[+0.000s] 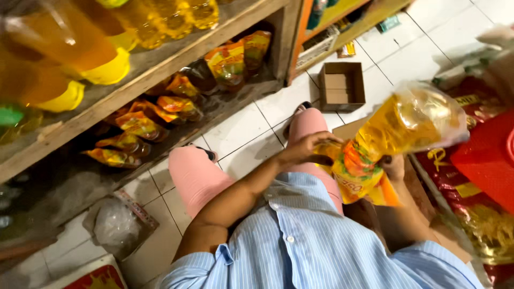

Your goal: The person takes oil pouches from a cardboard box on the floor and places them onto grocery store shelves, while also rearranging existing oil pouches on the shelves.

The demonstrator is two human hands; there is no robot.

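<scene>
A clear pouch of yellow cooking oil (pixel 397 127) with an orange and yellow printed bottom lies tilted across my lap. My left hand (pixel 306 146) grips its lower left edge, fingers curled over it. My right hand (pixel 394 167) holds the pouch from beneath on the right side, mostly hidden behind it. I squat in pink trousers and a blue striped shirt. On the low wooden shelf (pixel 225 101) to my left lie several similar oil pouches (pixel 140 126).
Yellow-capped oil bottles (pixel 80 59) stand on the upper shelf. An open cardboard box (pixel 341 85) sits on the white tiled floor ahead. Red sacks (pixel 476 176) crowd the right side. A clear plastic bag (pixel 115 222) lies on the floor at the lower left.
</scene>
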